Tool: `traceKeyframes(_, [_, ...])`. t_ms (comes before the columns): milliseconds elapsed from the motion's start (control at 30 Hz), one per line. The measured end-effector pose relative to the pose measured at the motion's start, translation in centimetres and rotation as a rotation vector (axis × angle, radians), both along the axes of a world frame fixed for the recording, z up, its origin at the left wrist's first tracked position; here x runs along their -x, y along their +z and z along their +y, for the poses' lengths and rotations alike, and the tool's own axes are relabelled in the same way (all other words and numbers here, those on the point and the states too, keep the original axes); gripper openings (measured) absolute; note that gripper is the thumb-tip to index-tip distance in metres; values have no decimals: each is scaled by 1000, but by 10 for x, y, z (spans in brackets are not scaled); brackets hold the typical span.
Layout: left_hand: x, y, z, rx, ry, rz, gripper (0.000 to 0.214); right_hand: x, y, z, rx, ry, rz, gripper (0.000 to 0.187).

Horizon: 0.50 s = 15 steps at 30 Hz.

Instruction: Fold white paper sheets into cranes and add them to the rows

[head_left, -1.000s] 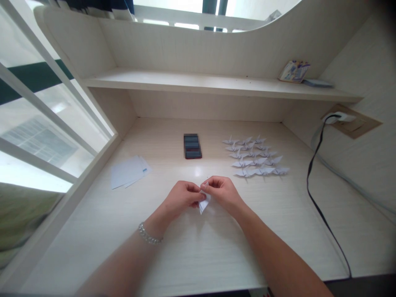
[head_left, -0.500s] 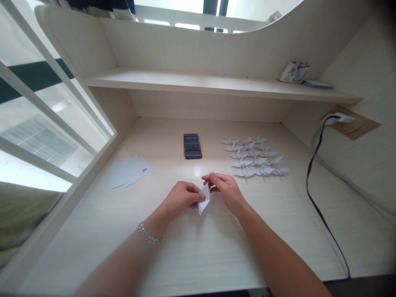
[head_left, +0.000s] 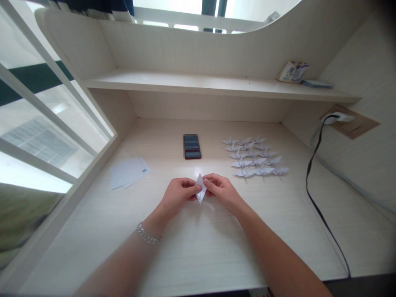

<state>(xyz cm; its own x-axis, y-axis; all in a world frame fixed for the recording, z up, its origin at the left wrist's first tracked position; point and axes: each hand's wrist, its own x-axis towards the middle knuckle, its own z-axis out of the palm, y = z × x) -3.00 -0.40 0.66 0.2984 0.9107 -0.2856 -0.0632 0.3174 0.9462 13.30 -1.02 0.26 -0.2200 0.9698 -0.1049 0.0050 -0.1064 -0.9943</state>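
Close together, hands point(head_left: 178, 192) point(head_left: 221, 191) on paper point(head_left: 201, 195).

Can't read the blurry packet point(head_left: 292, 72) or pixelated dark rectangle point(head_left: 192, 146) tbh, can't see behind the folded paper point(head_left: 201, 192) either

Slanting the left forearm point(head_left: 123, 255) and the right forearm point(head_left: 272, 243) inward from the lower edge of view, and holding the left hand point(head_left: 177, 194) close beside the right hand point(head_left: 224, 192). Pinching on both sides between thumbs point(head_left: 193, 190) and curled fingers point(head_left: 186, 181) (pointing the thumbs toward each other), and holding both wrists point(head_left: 159, 218) almost straight.
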Motion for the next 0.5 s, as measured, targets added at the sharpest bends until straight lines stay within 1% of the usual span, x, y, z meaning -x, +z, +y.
traceKeyframes(67, [0,0,1,-28,15,-33,25,0,-1,0,-2,22,19,29])
traceKeyframes(167, [-1,2,0,-42,9,-92,29,1,-1,0,-44,-47,3,25])
traceKeyframes(233, [-1,3,1,-34,-1,-119,32,0,-1,0,-51,-86,-11,25])
traceKeyframes(333, [-2,4,1,-41,-4,-97,33,0,1,0,-38,-95,-2,27])
traceKeyframes(433, [-2,3,1,-60,28,-58,36,2,0,-1,-40,-86,-13,27])
traceKeyframes(500, [-2,2,1,-59,57,-63,40,3,-1,-1,-45,-103,-29,26])
